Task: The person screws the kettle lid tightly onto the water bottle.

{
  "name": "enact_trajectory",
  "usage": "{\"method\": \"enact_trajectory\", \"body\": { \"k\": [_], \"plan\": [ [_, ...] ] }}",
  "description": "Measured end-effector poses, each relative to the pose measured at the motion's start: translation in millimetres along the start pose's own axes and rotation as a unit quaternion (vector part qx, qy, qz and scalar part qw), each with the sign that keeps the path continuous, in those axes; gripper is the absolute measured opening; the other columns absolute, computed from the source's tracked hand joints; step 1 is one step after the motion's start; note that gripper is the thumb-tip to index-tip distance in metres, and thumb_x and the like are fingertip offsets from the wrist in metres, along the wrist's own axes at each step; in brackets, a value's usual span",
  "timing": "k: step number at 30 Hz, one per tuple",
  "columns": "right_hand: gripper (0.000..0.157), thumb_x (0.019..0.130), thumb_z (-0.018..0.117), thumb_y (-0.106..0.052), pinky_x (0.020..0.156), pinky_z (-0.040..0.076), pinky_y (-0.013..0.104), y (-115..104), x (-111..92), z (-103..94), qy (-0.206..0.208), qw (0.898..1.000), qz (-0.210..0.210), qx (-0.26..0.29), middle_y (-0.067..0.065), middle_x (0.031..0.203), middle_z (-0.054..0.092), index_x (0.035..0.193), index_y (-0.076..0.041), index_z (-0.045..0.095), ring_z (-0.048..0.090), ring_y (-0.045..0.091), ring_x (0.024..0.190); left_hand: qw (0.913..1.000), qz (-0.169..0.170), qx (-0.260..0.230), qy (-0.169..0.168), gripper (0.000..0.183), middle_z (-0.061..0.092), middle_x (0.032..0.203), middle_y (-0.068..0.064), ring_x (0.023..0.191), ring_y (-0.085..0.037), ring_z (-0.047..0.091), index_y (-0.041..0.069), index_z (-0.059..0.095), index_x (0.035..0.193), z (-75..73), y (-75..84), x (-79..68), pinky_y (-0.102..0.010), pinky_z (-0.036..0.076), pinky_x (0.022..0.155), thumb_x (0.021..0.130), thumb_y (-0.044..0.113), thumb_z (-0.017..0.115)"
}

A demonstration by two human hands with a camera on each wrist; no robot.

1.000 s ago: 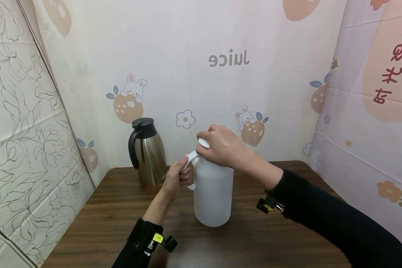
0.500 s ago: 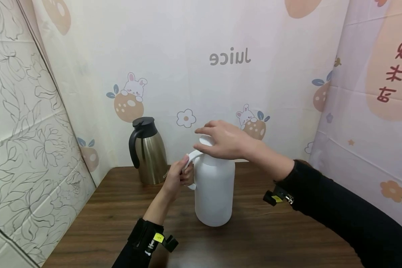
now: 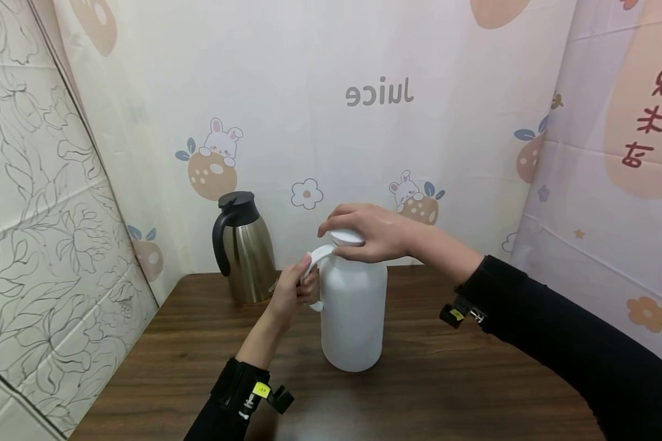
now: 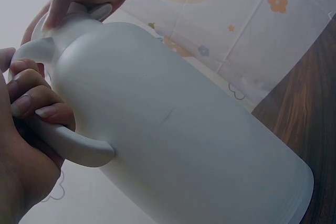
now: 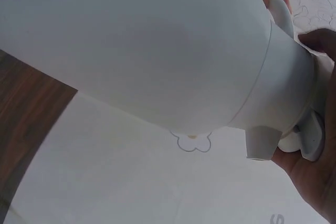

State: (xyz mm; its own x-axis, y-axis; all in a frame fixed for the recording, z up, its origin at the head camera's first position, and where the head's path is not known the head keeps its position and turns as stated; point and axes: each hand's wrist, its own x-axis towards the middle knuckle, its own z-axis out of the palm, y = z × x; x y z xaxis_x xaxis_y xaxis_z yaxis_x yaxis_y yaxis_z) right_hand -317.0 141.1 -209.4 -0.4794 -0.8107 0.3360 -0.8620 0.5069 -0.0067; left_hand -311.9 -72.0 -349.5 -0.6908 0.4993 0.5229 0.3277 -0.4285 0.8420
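A white thermos jug (image 3: pixel 353 318) stands upright on the wooden table. Its curved handle (image 3: pixel 321 252) points left, and my left hand (image 3: pixel 294 295) grips it, fingers wrapped round and thumb along the top. Over the jug's top, my right hand (image 3: pixel 379 233) holds the white lid (image 3: pixel 346 237), fingers curved round the far side and thumb at the near side. In the right wrist view a short spout (image 5: pixel 262 142) juts from the collar, close to a small tab (image 5: pixel 311 135) on the lid. The left wrist view shows the jug's smooth body (image 4: pixel 173 114) beside the curled fingers (image 4: pixel 37 90).
A gold-coloured steel thermos jug (image 3: pixel 249 260) with a black lid and handle stands at the back left of the brown wooden table (image 3: pixel 209 367). Printed cloth (image 3: pixel 303 122) hangs behind the table and on the right side. A floral panel (image 3: pixel 49 202) borders the left.
My right hand loosened from the lid, lifted with spread fingers, then lowered and curved round it again. The lid looks turned. My left hand keeps its grip on the handle.
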Motion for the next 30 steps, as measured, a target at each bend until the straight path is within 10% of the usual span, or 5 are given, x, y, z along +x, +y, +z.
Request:
{"method": "enact_trajectory", "body": {
  "k": [14,30],
  "plan": [
    [0.024,0.091,0.063,-0.026,0.073,0.056,0.033,-6.4,5.0,6.2,0.051,0.998,0.033,0.003,-0.002,0.108,0.067,0.113,-0.023,0.071,0.058,0.010,0.091,0.9999,-0.001,0.014,0.004,0.050,0.029,0.050,0.008,0.043,-0.009,0.026,0.011,0.033,0.067,-1.6,1.0,-1.0,-0.030,0.015,0.041,0.108,0.040,0.030],
    [0.031,0.087,0.058,-0.032,0.058,0.048,0.034,-48.1,14.0,11.8,0.072,0.961,0.254,-0.083,0.007,0.093,0.064,0.108,-0.015,0.073,0.054,0.019,0.075,0.9998,0.004,0.018,0.002,0.050,0.029,0.050,0.011,0.042,-0.009,0.024,0.012,0.033,0.066,-1.5,-1.4,-0.4,-0.041,0.009,0.044,0.108,0.039,0.031]
  ]
}}
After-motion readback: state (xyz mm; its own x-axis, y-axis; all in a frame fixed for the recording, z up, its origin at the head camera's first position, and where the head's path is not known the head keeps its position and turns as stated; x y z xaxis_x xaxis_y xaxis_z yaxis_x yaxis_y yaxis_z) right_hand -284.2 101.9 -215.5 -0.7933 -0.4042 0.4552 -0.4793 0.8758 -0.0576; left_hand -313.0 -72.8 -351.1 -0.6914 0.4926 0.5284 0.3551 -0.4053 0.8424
